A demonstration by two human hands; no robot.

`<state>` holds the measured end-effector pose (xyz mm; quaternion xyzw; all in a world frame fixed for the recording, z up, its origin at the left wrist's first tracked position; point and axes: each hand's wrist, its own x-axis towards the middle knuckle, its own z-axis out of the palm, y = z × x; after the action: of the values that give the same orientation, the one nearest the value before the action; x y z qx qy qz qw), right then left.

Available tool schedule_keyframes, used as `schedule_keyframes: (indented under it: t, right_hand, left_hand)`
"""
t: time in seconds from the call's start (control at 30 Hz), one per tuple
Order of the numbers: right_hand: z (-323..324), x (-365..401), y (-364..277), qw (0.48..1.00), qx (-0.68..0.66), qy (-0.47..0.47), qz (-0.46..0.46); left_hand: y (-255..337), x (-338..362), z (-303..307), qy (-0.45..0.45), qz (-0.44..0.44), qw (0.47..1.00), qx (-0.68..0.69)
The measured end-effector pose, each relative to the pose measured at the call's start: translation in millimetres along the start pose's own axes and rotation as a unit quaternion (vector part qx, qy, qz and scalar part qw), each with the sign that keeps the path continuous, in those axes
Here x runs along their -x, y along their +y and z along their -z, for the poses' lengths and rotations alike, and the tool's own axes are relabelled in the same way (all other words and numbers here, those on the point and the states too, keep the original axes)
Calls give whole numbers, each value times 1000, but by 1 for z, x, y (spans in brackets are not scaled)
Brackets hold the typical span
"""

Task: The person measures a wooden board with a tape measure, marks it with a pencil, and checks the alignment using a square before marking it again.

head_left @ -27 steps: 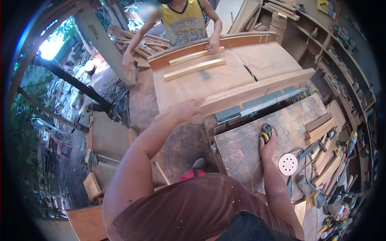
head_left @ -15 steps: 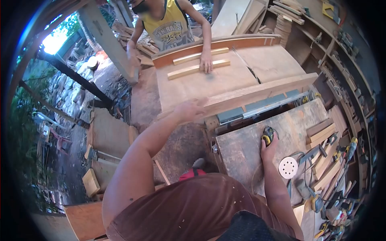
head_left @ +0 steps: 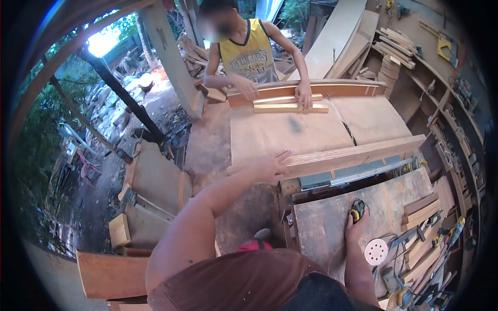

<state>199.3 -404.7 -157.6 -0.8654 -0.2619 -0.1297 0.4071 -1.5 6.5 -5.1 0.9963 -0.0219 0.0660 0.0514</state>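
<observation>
My left hand (head_left: 270, 167) has its fingers spread over the left part of a long plywood fence (head_left: 353, 153), the near side of a crosscut sled. My right hand (head_left: 357, 224) is wrapped round a yellow and black tape measure (head_left: 357, 209) on the worn wooden bench top (head_left: 327, 228). Across the sled base (head_left: 280, 132), another person's hand (head_left: 305, 96) presses on two narrow wood strips (head_left: 270, 109) near the far fence (head_left: 353, 89). That person's other hand (head_left: 246, 88) is at the far fence's left end.
A saw kerf (head_left: 348, 129) crosses the sled. Right of my right hand lie a round sanding disc (head_left: 376, 252), wood offcuts (head_left: 421, 213) and cords. Shelves with tools line the right side. A wooden post (head_left: 171, 57) stands left of the other person (head_left: 253, 57).
The view has shifted, so the scene sits lower and further right. The other person has pushed the strips closer together toward the far fence and brought the second hand to it.
</observation>
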Motion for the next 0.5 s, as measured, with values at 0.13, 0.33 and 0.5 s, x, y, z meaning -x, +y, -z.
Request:
schedule_keyframes:
  t: [0.13,0.33,0.5]
  right_hand:
    - [3,-2,-2,1000,15,-1,11]
    - [4,-2,-4,1000,18,11,14]
    - [4,-1,-3,1000,12,13,8]
  left_hand:
    - [0,-1,-1,-24,35,998,53]
    - [4,-1,2,-15,28,999,31]
    - [3,-2,-3,-36,44,997,50]
